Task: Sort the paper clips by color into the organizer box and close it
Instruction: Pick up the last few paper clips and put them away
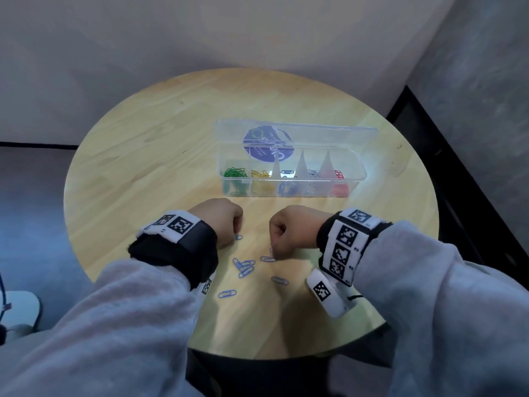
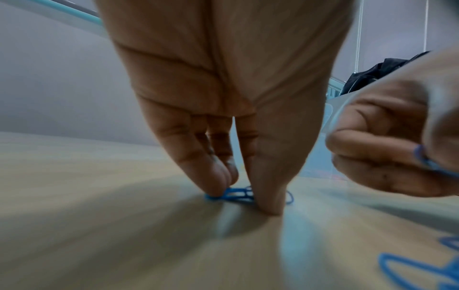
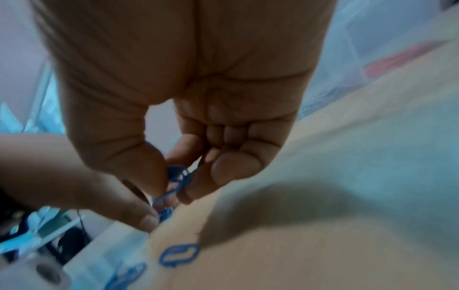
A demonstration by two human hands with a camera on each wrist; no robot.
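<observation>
Several blue paper clips (image 1: 243, 266) lie loose on the desk (image 1: 143, 167) in the lower middle of the head view, right below our two hands. They are the only color left outside the box, so we think the sorting is nearly done.

Our left hand (image 1: 219, 224) points its fingers down and pinches one blue clip (image 2: 236, 194) flat against the wood. That clip lies sideways across the left wrist view, its long side running left to right between finger and thumb. Our right hand (image 1: 294, 227) is curled and holds a small bunch of blue clips (image 3: 177, 179) between thumb and fingers.

The organizer box (image 1: 292, 179) sits higher in the head view, straight ahead of both hands and a bit to the right. Its lid (image 1: 297, 133) stands open at the back. The blue part is the middle one, between the yellow and the silver clips. We judge that the right hand is a little nearer to it.

The head view hides our fingertips under the knuckles. Only the wrist views show the clips being held. The wrist views are blurry and show the box only as a blur, so the head view tells us where to go next.
</observation>
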